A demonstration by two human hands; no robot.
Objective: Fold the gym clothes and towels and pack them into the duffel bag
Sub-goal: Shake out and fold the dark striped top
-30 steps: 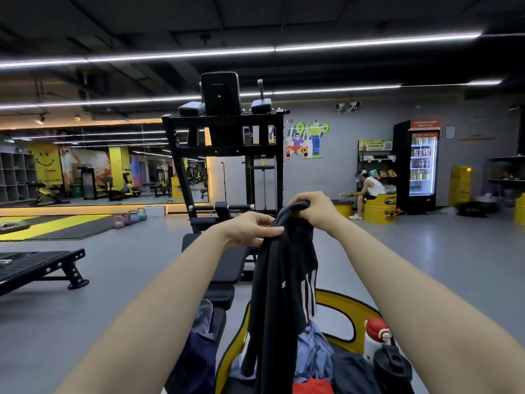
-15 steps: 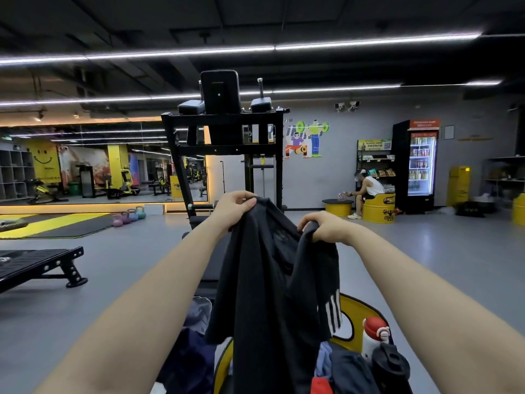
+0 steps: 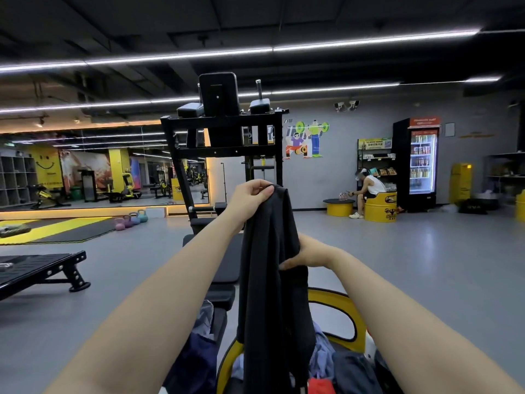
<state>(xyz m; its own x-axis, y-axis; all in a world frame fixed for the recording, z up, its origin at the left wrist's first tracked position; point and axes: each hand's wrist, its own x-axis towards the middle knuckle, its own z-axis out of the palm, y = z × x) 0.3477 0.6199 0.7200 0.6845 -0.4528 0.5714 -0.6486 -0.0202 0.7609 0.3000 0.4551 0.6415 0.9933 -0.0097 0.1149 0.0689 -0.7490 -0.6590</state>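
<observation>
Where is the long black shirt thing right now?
In the head view, the black fabric garment hangs mid-frame, held up by the left hand at its top and the right hand lower down, above the yellow-rimmed bag.

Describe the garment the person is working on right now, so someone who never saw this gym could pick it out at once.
Start at the tall black exercise station mid-room; just in front of it, two bare arms reach forward. The left hand pinches the top of a black garment while the right hand grips it lower down. Unlike the blue, navy and red clothes piled below, it alone hangs lifted in the air.
</observation>
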